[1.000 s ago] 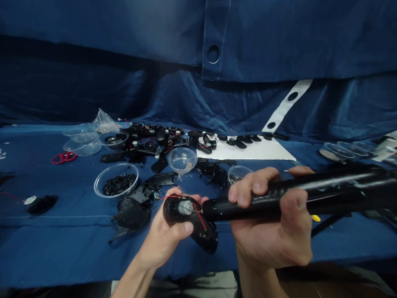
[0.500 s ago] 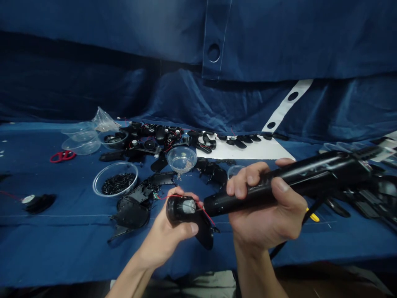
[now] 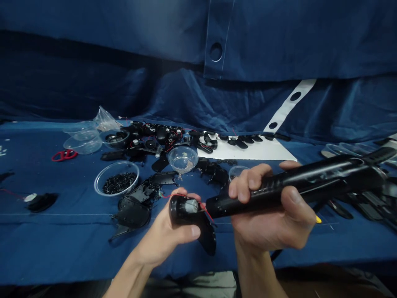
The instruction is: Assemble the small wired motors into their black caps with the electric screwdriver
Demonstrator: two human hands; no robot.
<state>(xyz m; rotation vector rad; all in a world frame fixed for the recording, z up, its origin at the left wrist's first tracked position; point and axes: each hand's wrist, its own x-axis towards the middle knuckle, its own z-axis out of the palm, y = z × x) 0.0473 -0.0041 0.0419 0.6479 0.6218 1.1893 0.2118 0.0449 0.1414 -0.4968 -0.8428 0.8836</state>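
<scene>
My left hand is closed around a black plastic housing. A small motor, silvery white, sits in its round end, and thin red wires run from it. My right hand wraps around a thick black electric screwdriver, its body slanting up to the right. The screwdriver's nose points left at the housing, close beside the motor and wires. Whether its tip touches a screw is too small to tell. Black shell parts lie left of my left hand.
A clear bowl of black screws stands left; another clear bowl holds tiny metal pieces. Red-handled scissors, stacked clear lids and a white board bearing black parts lie behind. More black parts are at right.
The screwdriver's rear end has swung slightly and my right hand has shifted a little right. The housing stays in my left hand, close to the screwdriver's nose. The view has moved slightly.
</scene>
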